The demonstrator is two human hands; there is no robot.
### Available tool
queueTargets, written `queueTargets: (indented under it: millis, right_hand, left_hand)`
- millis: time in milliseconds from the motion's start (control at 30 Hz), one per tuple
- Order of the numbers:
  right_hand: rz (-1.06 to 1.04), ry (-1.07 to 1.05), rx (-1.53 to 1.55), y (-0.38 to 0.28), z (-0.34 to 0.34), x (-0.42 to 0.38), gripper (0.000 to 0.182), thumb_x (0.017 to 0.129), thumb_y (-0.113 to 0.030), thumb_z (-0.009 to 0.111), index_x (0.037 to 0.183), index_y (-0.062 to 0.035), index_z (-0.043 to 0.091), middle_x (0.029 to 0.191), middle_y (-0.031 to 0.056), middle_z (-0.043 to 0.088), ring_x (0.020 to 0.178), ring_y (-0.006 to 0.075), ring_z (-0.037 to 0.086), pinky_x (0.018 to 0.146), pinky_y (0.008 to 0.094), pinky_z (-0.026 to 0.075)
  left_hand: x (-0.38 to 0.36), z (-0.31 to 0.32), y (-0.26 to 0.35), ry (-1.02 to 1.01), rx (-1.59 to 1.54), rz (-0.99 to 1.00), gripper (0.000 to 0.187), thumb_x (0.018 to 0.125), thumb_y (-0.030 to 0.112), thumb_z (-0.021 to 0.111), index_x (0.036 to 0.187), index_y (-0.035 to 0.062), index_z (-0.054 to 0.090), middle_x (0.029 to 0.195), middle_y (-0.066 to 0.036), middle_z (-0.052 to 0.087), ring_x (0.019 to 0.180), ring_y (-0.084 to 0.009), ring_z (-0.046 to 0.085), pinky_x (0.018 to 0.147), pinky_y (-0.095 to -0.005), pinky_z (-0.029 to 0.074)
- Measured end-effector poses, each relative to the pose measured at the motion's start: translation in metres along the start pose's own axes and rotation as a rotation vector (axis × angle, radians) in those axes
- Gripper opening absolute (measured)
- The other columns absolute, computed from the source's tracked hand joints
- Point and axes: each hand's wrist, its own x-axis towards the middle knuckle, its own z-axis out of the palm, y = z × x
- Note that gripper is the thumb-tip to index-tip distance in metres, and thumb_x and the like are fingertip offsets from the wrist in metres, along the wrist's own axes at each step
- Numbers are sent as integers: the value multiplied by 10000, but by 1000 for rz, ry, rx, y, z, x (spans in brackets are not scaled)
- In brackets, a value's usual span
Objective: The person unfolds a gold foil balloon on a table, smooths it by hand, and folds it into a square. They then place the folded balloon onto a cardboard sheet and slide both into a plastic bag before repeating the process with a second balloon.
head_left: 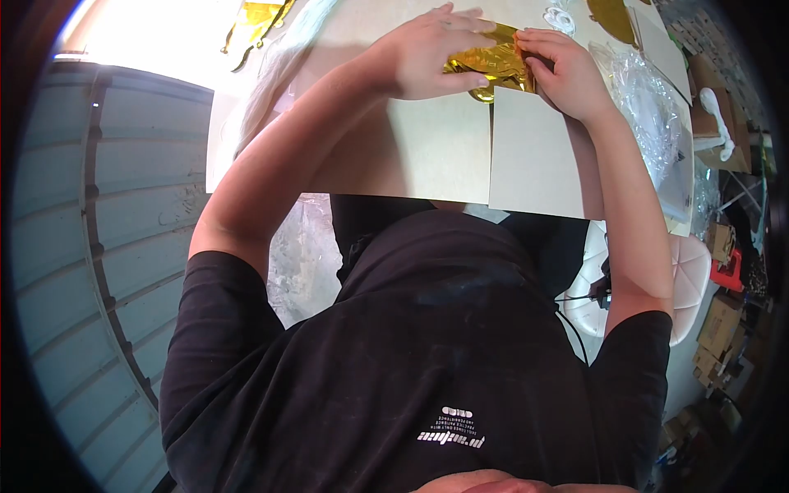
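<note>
A crinkled, shiny gold foil piece (489,62), looking like a flat foil balloon, lies on the pale tabletop between my hands. My left hand (436,51) rests at its left side with fingers stretched out and spread, the thumb near the foil's lower edge. At the right end, my right hand (567,72) has its fingers and thumb bent around the foil's folded edge. The fingertips partly cover that edge. Just below the foil, a pale flat board or sheet (534,148) reaches the table's near edge.
More gold foil lies at the far left (256,29) and far right (612,18). Clear plastic wrap (645,107) covers the right side. A small white coiled item (560,18) sits at the back. A white padded seat (690,287) and cardboard boxes (719,329) stand right of the table.
</note>
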Motion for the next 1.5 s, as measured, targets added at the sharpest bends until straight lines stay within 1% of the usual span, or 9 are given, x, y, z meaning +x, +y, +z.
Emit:
queueTargets:
  millis: [200,833,933,1000,1133,1200,1300,1433,1500]
  right_hand:
    - [-65,76,-90,-10,-5,2,295,980,-39,691,1259,-29,787,1392,125,744,1364,302,650,1173,399,520]
    - [249,-153,159,-70,-5,12,186,940,-150,792,1083,-33,808,1057,143,750,957,297,739,874,388,594]
    - [156,-73,100,-67,2,10,177,946,-152,786,1080,-38,806,1047,146,749,953,305,738,869,387,592]
    - [172,-52,43,-64,6,13,169,952,-154,784,1081,-46,804,1048,139,751,962,309,738,868,388,592]
    - [193,-43,38,-64,3,12,153,952,-136,770,1077,-51,797,1045,129,753,971,313,736,869,399,593]
    - [71,36,-32,-62,3,9,127,926,-113,773,1040,-59,786,1024,114,753,974,317,728,865,414,594]
    - [-154,150,-86,-61,3,3,120,892,-100,789,1006,-66,772,1003,106,753,977,325,720,865,421,595]
    - [-250,158,-114,-70,2,2,130,873,-98,804,998,-77,773,998,98,756,978,322,719,863,415,596]
    - [-248,180,-64,-71,3,2,139,874,-96,804,1008,-72,772,1005,98,759,972,319,724,860,409,598]
  left_hand:
    - [7,7,-4,-138,-49,9,380,975,340,743,1256,91,802,1397,-155,734,1310,-357,665,1176,-446,508]
    - [13,7,-5,-125,-145,-76,298,997,254,726,1154,9,787,1223,-143,788,1100,-314,749,1001,-405,588]
    - [24,-7,-2,-373,-253,-154,302,932,206,683,1123,-5,785,1262,-235,737,1215,-407,697,1067,-466,553]
    - [22,1,-3,-159,-255,-102,221,893,189,701,910,-18,776,1040,-216,754,979,-409,730,899,-468,589]
    - [20,-2,6,-173,-240,-169,219,890,183,701,981,6,791,1120,-197,761,1091,-393,720,1002,-455,573]
    - [20,-17,29,53,357,120,211,911,180,692,1022,35,798,1185,-165,769,1194,-371,696,1100,-449,536]
    - [8,8,5,89,-24,95,192,936,169,678,1036,51,792,1250,-138,768,1290,-355,660,1175,-456,490]
    - [-5,13,-3,-67,186,196,180,955,170,671,1011,43,785,1219,-136,777,1236,-342,693,1133,-442,524]
    - [-3,13,7,4,92,-93,161,947,157,683,1006,50,786,1165,-125,783,1155,-335,722,1070,-436,562]
